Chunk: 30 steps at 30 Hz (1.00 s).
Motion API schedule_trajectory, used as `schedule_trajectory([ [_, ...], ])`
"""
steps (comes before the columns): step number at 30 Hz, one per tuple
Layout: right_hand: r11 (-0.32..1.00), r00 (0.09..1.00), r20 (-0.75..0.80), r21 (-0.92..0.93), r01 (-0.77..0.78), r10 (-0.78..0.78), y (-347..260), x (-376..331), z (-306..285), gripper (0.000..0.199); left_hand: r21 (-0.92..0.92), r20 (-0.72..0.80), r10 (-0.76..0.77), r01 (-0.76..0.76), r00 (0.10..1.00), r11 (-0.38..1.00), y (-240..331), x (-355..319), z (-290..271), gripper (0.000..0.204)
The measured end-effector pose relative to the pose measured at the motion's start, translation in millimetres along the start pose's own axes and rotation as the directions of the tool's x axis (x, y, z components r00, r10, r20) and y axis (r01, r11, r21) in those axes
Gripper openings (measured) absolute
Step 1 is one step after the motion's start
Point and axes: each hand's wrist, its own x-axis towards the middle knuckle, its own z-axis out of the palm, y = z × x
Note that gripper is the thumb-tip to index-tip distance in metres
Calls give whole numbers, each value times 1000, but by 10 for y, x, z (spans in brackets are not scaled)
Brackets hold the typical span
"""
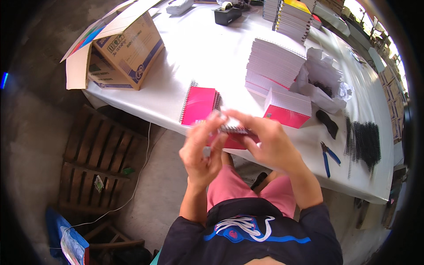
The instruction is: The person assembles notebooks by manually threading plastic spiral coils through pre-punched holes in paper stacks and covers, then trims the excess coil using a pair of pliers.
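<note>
Both my hands are raised in front of me at the table's near edge, around a spiral notebook (235, 142) with a red cover and a dark coil. My right hand (269, 139) grips it from the right, thumb below and fingers on top. The fingers of my left hand (199, 152) are bent and pinched at the left end of the coil, partly smeared by motion. Just beyond my left hand lie pink-red spiral notebooks (199, 105) on the white-covered table (207, 53). My hands hide most of the held notebook.
A stack of punched pages (274, 62) and a block with a red cover (287, 112) stand to the right. Further right lie blue-handled pliers (329, 159), a black pouch-like item (327, 123) and black coils (364, 143). A cardboard box (128, 51) sits far left; wooden slats (95, 150) are below.
</note>
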Motion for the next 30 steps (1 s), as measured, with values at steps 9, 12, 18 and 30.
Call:
schedule_trajectory([
  [9, 360, 785, 92, 851, -382, 613, 786, 1026, 1010, 64, -14, -138, -602, 606, 786, 795, -1087, -296, -264, 48],
  [12, 581, 768, -36, 678, -451, 639, 838, 1027, 1147, 57, -191, -112, -635, 610, 764, 769, -1223, -392, -219, 47],
  [18, 803, 803, -94, 183, -567, 589, 814, 1044, 1091, 62, 15, -96, -531, 535, 842, 845, -1208, -404, -240, 43],
  [30, 981, 997, -27, 184, -60, 66, 474, -93, 139, 28, 465, 15, 76, -74, 997, 882, -400, -60, 236, 42],
])
